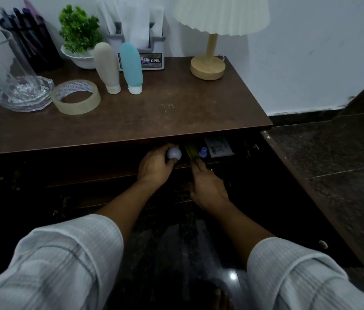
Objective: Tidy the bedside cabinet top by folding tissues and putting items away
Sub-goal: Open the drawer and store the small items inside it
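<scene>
Under the brown cabinet top (132, 115) a drawer (239, 159) stands pulled out a little. My left hand (154, 166) grips a small white bulb (174, 153) at the drawer's mouth. My right hand (206, 186) reaches in beside it, its fingertips on a yellow-green flat item (191, 151). A blue-capped small thing (203, 152) and a white labelled box (218, 147) lie inside the drawer. White tissues (132, 19) stand in a grey holder (152, 57) at the back of the top.
On the top stand a beige tube (107, 66), a blue tube (131, 66), a tape roll (76, 97), a glass vase (15, 77), a green plant in a white bowl (79, 30), dark pens (29, 39) and a wooden lamp (209, 63). Dark stone floor (333, 153) lies to the right.
</scene>
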A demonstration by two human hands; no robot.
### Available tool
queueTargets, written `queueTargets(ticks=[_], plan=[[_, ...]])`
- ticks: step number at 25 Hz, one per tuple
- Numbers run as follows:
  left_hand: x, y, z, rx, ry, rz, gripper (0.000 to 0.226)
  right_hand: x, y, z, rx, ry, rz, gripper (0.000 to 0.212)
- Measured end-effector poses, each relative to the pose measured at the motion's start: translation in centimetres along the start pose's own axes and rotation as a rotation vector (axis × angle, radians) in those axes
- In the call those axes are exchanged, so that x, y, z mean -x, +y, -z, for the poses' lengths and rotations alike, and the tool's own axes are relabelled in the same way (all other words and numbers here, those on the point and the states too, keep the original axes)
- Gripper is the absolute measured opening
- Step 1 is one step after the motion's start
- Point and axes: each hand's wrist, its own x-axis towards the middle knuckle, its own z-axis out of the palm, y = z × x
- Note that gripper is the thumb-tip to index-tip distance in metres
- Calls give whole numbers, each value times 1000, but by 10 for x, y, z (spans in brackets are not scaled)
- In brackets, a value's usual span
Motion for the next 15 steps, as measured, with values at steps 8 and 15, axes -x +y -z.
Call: queueTargets(ticks=[8, 15], plan=[[3, 8, 2, 38, -18, 29, 54, 9, 0, 5, -21, 9, 24, 63], [33, 17, 49, -84, -277, 165, 84, 38, -20, 51, 3, 6, 70, 39]])
